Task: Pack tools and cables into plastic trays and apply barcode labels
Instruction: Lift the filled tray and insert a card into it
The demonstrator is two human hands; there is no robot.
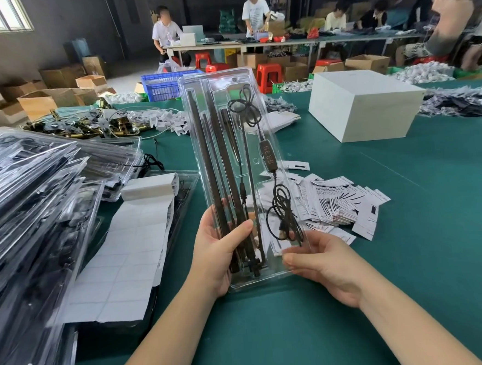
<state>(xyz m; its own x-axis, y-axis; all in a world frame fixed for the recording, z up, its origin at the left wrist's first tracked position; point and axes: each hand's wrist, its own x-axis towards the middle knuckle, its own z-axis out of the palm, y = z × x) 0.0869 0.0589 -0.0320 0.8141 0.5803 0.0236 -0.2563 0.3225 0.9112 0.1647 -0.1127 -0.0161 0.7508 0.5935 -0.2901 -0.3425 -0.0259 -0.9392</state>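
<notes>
Above the green table (406,199), I am holding the clear plastic tray (233,165) upright, its top pointing to twelve o'clock. Left hand (220,248) and right hand (322,265) are gripping its bottom corners, thumbs in front. It is looking light, slick and bendy, so I am judging the firm edges safest.

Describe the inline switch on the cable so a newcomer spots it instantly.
Start at the clear plastic tray held upright over the green table by the left hand and right hand. On the thin black cable at the tray's right sits the flat black oblong controller, alone bearing small buttons.
</notes>
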